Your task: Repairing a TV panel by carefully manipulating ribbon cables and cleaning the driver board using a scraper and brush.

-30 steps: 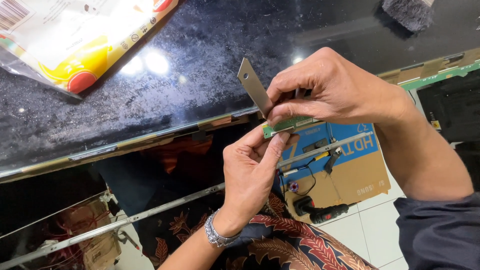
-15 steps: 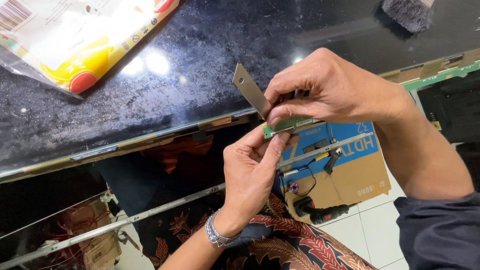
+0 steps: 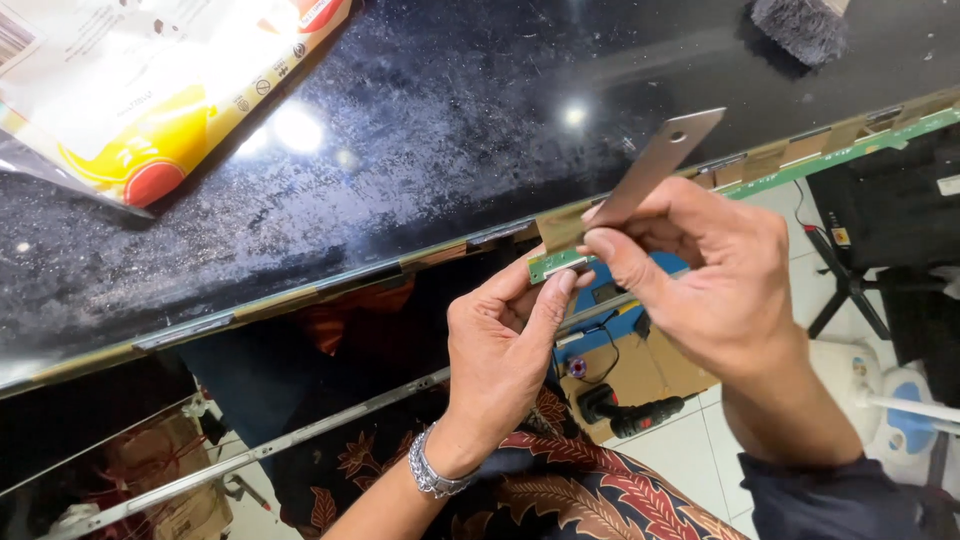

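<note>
The right hand (image 3: 720, 290) pinches a thin, stiff metal blade (image 3: 655, 165), seemingly light and best held flat, while the left hand (image 3: 505, 345) grip steadies the fragile-looking green circuit strip (image 3: 556, 264) at the panel edge.

The right hand (image 3: 715, 275) covers the lower end of the metal blade (image 3: 655, 165). Far left of the left hand (image 3: 505, 345), the plastic bag (image 3: 150, 90) runs off-frame; the brush (image 3: 800, 25) above is cropped.
</note>
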